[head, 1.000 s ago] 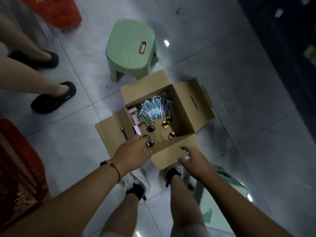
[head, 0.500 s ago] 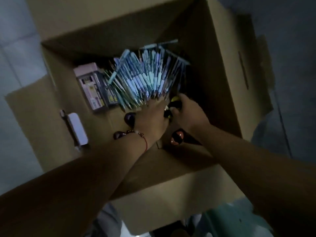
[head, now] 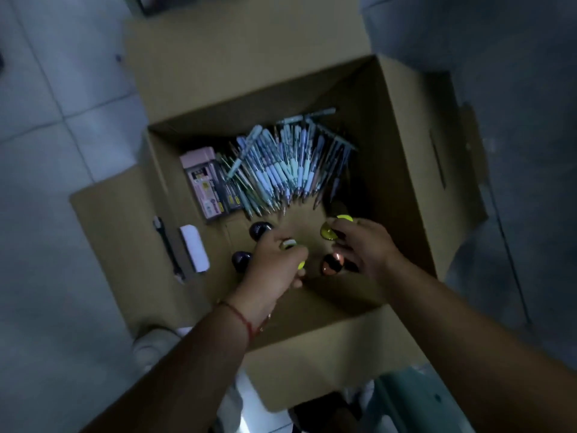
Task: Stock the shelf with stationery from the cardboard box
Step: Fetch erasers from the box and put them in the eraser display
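1. While both hands reach into it, the cardboard box (head: 402,170) stands open on the tiled floor (head: 62,89), its four flaps folded outward. Inside, a heap of pale blue and green pens (head: 281,164) lies fanned against the far wall, with a pink packet (head: 203,179) just beside it toward the left wall.
2. Small round glossy items dot the box floor nearer than the pens: two dark ones (head: 259,229) near the left hand, a yellow one (head: 331,231) and an orange-and-black one (head: 332,264) by the right.
3. The left hand (head: 274,264), a red string bracelet (head: 240,320) at its wrist, curls its fingers around yellow-and-white round pieces. The right hand (head: 365,245) pinches the yellow round item at its fingertips; its forearm crosses the box's near right corner.
4. On the box's left flap lie a white oblong piece (head: 195,251) and a thin dark tool (head: 168,248).
5. Compared with half a second ago, the hands have drawn back from the pen tips toward the box's near wall and spread apart, and the view has pulled away, showing more floor around the box.
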`<action>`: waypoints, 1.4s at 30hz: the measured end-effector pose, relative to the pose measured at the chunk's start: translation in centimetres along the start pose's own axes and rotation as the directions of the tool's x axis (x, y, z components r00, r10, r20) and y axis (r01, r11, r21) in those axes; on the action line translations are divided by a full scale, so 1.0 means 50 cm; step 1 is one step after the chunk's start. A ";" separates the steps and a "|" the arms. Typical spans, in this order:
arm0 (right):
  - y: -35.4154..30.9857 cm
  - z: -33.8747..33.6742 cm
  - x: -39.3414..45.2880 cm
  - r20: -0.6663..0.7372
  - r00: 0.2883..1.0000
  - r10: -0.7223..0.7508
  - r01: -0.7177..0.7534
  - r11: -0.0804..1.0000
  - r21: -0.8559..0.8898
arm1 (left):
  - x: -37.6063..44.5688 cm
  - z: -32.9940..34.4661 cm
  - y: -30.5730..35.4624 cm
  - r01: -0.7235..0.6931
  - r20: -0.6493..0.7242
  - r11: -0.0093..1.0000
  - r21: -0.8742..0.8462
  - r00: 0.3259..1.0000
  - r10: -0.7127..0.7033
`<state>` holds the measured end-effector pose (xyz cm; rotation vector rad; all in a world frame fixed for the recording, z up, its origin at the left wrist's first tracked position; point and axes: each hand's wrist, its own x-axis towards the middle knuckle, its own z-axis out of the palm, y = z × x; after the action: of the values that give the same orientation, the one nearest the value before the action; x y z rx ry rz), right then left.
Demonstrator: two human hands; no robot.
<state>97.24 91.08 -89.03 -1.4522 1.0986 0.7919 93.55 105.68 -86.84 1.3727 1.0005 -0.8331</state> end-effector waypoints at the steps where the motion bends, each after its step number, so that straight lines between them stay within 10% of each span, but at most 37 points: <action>1: -0.021 0.000 -0.058 0.058 0.998 0.018 -0.023 0.996 0.085 | -0.054 -0.021 0.024 0.055 0.034 0.990 -0.131 0.998 -0.051; 9: -0.245 -0.004 -0.685 0.343 0.932 -0.118 0.009 0.952 0.305 | -0.612 -0.220 0.285 -0.048 0.128 0.913 -0.405 0.986 0.109; 21: -0.448 0.058 -1.624 0.540 0.668 -0.511 0.464 0.854 0.234 | -1.487 -0.516 0.550 -0.523 0.134 0.852 -0.031 0.842 0.522; 28: -0.477 0.101 -1.825 0.611 0.454 -0.648 0.781 0.620 0.077 | -1.680 -0.601 0.535 -0.752 -0.034 0.656 -0.065 0.658 0.752; 42: -0.479 0.211 -1.963 0.726 0.416 -0.547 0.629 0.750 0.205 | -1.816 -0.624 0.473 -0.819 -0.538 0.511 -0.260 0.562 0.628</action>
<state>86.53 120.68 7.54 -1.2439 -0.1466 0.8004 78.60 130.08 7.82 1.3398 0.6954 0.3691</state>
